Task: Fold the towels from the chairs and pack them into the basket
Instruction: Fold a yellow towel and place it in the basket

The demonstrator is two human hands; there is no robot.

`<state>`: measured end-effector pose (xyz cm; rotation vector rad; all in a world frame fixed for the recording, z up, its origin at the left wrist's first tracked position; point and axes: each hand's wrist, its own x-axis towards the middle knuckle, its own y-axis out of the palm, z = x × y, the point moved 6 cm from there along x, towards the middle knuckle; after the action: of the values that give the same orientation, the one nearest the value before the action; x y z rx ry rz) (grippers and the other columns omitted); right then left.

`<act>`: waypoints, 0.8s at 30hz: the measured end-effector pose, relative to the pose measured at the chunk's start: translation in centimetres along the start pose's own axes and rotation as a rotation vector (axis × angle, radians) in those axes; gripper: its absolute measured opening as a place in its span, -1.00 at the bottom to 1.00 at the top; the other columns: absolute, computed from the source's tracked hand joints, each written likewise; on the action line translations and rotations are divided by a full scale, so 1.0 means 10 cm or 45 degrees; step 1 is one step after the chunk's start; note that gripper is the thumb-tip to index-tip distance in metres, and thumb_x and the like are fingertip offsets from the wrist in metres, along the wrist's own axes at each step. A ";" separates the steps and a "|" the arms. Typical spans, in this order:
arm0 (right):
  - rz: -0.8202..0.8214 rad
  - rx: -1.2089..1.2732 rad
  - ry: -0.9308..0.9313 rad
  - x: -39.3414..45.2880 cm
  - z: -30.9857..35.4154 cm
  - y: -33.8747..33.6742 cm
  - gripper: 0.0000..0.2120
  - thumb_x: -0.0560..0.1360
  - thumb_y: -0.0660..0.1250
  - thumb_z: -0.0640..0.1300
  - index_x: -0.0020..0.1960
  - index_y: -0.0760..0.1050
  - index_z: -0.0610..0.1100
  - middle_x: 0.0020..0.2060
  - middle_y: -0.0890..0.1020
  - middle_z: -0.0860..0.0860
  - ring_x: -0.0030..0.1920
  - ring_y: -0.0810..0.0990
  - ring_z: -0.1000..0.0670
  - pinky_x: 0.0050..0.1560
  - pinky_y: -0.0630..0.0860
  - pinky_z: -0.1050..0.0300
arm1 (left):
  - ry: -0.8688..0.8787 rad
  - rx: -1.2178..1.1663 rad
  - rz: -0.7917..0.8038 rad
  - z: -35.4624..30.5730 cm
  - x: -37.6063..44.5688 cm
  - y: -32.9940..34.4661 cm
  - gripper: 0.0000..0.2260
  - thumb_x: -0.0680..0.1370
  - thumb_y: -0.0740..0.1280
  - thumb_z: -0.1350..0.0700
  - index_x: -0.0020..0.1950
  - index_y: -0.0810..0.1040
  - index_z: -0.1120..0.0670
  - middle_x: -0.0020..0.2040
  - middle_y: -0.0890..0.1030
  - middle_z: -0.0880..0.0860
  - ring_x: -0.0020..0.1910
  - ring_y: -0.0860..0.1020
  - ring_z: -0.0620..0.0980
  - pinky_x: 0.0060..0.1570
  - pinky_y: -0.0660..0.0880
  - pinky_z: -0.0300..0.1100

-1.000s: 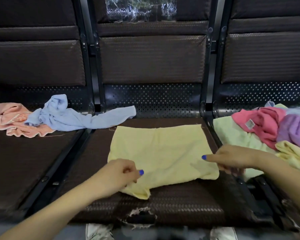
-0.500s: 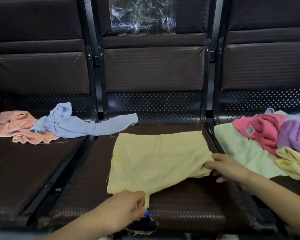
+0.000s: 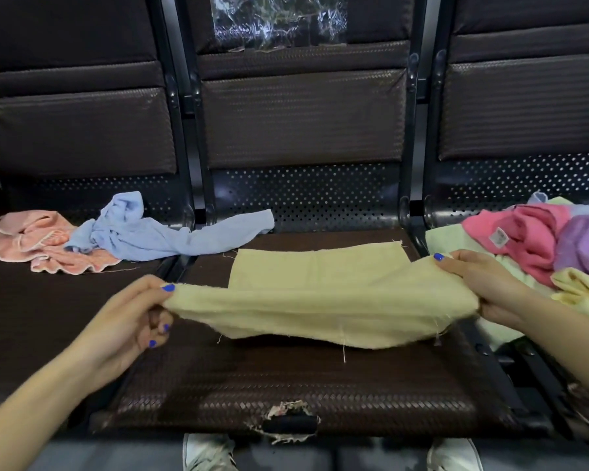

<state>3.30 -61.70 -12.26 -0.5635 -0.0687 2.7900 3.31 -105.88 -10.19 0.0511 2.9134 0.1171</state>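
Yellow towel (image 3: 320, 300) at frame centre, near edge lifted over the middle seat (image 3: 286, 396) (far edge lying flat), pinched at either end by left hand (image 3: 133, 321) and right hand (image 3: 483, 287).

So there's three chairs in a row. One towel (image 3: 320, 294) sits on the middle seat (image 3: 286, 385), near edge lifted between the left hand (image 3: 130, 321) and right hand (image 3: 483, 283). Two crumpled towels (image 3: 82, 239) on the left seat, one trailing onto the middle. Pile of towels (image 3: 544, 246) on the right seat.
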 end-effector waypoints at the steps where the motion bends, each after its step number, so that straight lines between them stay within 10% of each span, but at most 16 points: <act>1: 0.082 0.022 0.088 -0.01 -0.01 0.01 -0.79 0.60 0.21 -0.21 -0.21 0.36 -0.21 -0.54 0.39 -0.03 -0.69 0.31 0.12 -0.73 0.19 0.35 | -0.013 -0.040 -0.019 -0.01 0.01 -0.03 -0.82 0.36 0.39 0.07 -0.41 0.45 0.04 -0.38 0.36 0.10 -0.60 0.31 -0.10 -0.62 0.15 -0.36; 14: 0.664 -1.306 0.245 -0.29 -0.37 0.19 -0.61 0.29 0.55 0.07 -0.24 0.44 -0.18 -0.47 0.46 -0.02 -0.52 0.36 0.05 -0.55 0.22 0.23 | -0.646 1.039 0.878 0.60 -0.30 0.13 -0.36 0.21 0.51 -0.32 0.01 0.53 0.15 -0.31 0.59 0.00 -0.44 0.57 -0.05 -0.56 0.42 -0.29; 19: 0.616 -0.640 0.013 -0.34 -0.13 0.21 -0.91 0.50 0.31 -0.30 -0.06 0.60 -0.25 -0.15 0.72 0.01 -0.17 0.67 0.13 -0.20 0.53 0.37 | -0.490 0.804 0.746 0.45 -0.27 0.11 -0.67 0.41 0.46 0.02 0.04 0.55 0.21 -0.43 0.55 0.00 -0.56 0.46 -0.13 -0.64 0.34 -0.35; 24: 0.575 -0.285 -0.038 -0.34 -0.03 0.01 -0.47 0.13 0.58 0.19 -0.07 0.66 -0.16 -0.14 0.68 -0.12 -0.20 0.61 0.04 -0.14 0.56 0.20 | -0.467 0.340 0.794 0.37 -0.33 0.02 -0.44 0.19 0.62 -0.13 0.14 0.61 -0.02 -0.33 0.61 0.11 -0.55 0.49 -0.02 -0.61 0.44 -0.23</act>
<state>6.41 -62.80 -11.30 -0.6593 -0.2984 3.2557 7.35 -105.51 -12.99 0.9170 2.4274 -0.1647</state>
